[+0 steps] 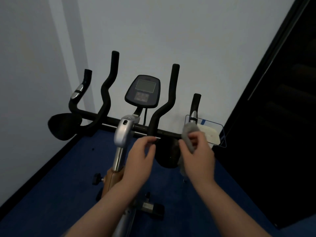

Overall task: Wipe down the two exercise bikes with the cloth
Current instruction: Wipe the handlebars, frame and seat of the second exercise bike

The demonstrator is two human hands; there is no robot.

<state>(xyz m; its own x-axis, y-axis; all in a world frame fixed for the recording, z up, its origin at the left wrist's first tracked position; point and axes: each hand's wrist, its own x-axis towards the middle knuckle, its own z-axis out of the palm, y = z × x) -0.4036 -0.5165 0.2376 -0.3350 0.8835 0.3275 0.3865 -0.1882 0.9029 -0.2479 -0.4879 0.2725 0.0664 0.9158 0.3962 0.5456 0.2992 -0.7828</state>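
The right hand [198, 156] grips the crumpled grey cloth [189, 135] beside the black foam-padded handlebar [160, 115] of the exercise bike, the left hand [139, 159] loosely curled, holding nothing (only one bike shows) — best wrap the cloth round each grip and stroke along it

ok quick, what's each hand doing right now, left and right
Left hand: fingers loosely curled beside the black handlebar, apparently holding nothing.
Right hand: fingers curled round the grey cloth.
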